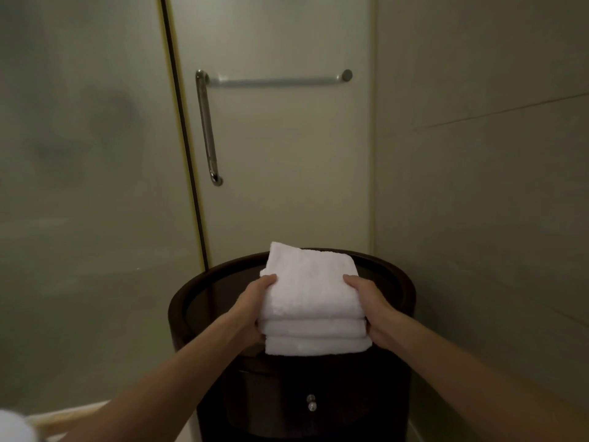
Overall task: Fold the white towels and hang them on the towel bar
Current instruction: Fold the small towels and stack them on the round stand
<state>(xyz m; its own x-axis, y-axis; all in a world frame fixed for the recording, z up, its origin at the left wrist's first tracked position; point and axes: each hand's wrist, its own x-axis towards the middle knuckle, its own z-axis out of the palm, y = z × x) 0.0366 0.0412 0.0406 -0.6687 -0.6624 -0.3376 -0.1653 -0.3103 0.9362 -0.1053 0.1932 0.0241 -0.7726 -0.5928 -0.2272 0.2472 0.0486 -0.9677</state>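
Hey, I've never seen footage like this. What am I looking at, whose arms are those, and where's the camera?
There is no machine here. This single picture comes from a wide-angle camera worn on a person's head, looking forward and down, so the two bare arms are the wearer's own. The left hand and right hand grip opposite sides of a stack of white towels, three folded ones by the look of it, thumbs on top. The stack is over a round dark stand with a small drawer knob. I cannot tell whether it rests there or is just lifted. Behind, a pale door carries a horizontal towel bar, with nothing on it, and a vertical handle.
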